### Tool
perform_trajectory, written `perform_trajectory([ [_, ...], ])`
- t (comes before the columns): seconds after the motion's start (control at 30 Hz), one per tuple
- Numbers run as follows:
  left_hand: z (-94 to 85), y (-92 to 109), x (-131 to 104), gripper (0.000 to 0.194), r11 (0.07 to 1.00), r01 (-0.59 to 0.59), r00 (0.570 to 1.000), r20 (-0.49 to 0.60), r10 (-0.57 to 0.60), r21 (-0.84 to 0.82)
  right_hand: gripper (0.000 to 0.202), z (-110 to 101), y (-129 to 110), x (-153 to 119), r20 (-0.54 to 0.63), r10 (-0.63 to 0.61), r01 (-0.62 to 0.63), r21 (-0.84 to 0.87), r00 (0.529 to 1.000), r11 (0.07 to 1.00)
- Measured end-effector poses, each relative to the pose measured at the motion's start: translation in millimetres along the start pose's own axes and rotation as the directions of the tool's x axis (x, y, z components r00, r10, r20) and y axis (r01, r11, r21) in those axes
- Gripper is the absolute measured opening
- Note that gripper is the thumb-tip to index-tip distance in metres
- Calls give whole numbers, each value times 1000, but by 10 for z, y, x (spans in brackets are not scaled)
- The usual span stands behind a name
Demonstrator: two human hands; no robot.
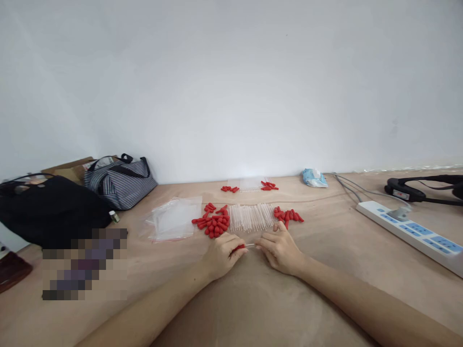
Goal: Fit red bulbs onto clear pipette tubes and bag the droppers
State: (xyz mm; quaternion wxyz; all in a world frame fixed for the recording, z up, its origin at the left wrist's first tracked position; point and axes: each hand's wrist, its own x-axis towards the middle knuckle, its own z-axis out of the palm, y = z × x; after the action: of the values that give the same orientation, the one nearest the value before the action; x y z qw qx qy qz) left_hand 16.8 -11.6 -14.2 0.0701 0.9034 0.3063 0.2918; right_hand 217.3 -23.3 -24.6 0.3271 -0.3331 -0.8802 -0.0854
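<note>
The left hand [223, 256] has its fingers [231, 239] curled nearly closed, with a red bulb [239, 247] caught between thumb and forefinger. A thin clear tube [250, 245] runs from that bulb across the gap to the right hand [281, 251]. There the fingers [267, 239] are drawn together at the tube's other end, so they seem to pinch it; the exact contact is hidden. The held pair lies almost level, over the middle of the desk [336, 231], between its near edge and the laid-out parts.

Just beyond the hands, toward the desk's far edge, a row of clear tubes [251, 218] lies side by side. A larger heap of red bulbs [213, 225] sits at the row's left end, just beyond the left hand, and a smaller heap of red bulbs [291, 215] at its right end, close to the right hand's raised finger. Clear plastic bags [173, 219] lie farther toward the desk's left edge. Near the far edge, by the wall [231, 96], more tubes [249, 189] lie between two small red groups.
</note>
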Motion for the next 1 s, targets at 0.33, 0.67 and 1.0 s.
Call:
perform_trajectory([
  [0.33,2,-14,21,24,1000,-29,999,-23,29,-8,22,19,-30,28,54,36,-37,15,998,999],
  [0.67,-87,-73,-8,15,999,31,998,-60,-29,35,20,-30,-45,9,40,75,-73,-41,996,997],
  [1.0,-68,-115,-68,49,984,175,974,-139,-177,-26,22,-120,329,-36,-239,462,-504,-160,854,849],
])
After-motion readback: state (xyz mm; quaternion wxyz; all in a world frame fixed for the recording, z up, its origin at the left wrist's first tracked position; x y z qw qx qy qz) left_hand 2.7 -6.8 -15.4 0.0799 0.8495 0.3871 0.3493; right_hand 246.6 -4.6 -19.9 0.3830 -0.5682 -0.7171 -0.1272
